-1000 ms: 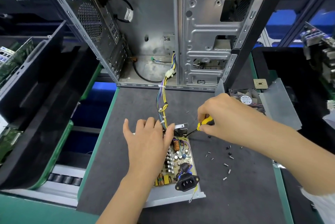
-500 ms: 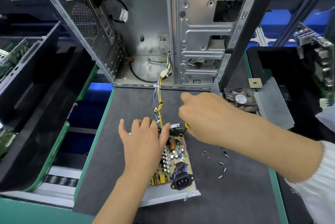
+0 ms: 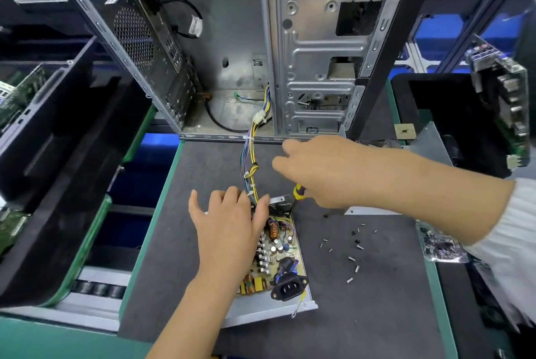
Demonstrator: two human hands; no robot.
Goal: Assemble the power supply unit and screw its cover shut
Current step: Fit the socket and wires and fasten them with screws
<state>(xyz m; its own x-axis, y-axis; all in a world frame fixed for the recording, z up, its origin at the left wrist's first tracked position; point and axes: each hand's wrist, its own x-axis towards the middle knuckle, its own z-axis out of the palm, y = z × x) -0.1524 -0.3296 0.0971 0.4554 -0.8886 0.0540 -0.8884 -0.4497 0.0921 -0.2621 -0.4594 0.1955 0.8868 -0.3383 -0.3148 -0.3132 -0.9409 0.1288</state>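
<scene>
Nearest, at 6 o'clock on the grey mat: open power supply unit, board exposed, mains socket at its near end; left hand lies flat on the board, fingers straight and slightly spread. At 3 o'clock of it, loose screws scattered. Farther, right hand grips the yellow-handled screwdriver, forefinger extended, tip at the unit's far end; wire bundle runs toward 12 o'clock into the computer case.

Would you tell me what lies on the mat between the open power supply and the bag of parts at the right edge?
Loose screws lie scattered there, seen in the head view.
</scene>
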